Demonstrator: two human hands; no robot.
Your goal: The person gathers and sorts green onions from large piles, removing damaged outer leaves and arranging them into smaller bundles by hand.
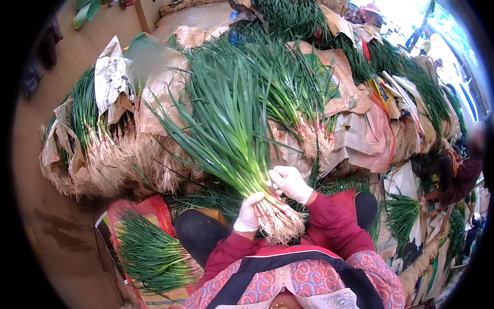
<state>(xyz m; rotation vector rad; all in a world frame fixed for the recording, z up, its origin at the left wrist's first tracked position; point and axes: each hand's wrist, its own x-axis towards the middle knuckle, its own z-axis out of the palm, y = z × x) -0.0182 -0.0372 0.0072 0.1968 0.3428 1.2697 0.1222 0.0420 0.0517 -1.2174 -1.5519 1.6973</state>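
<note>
A large bunch of leafy green plants with pale, rooted bases (235, 143), like garlic or Chinese chives, fans out in front of me with its roots towards my body. My left hand (247, 216), in a white glove, is closed around the stems near the roots. On the other side my right hand (290, 184), also gloved in white, holds stems at the bunch's right edge, its thumb and fingertips together. Just beyond lies a smaller pile of the same plants (308, 131), resting on woven sacks.
Sack-covered plant bundles (162, 116) form a long heap ahead. Trimmed-looking greens (154, 251) lie on a red and yellow sack (154, 210) at lower left. A person (461, 174) sits at the right near another bunch (402, 216).
</note>
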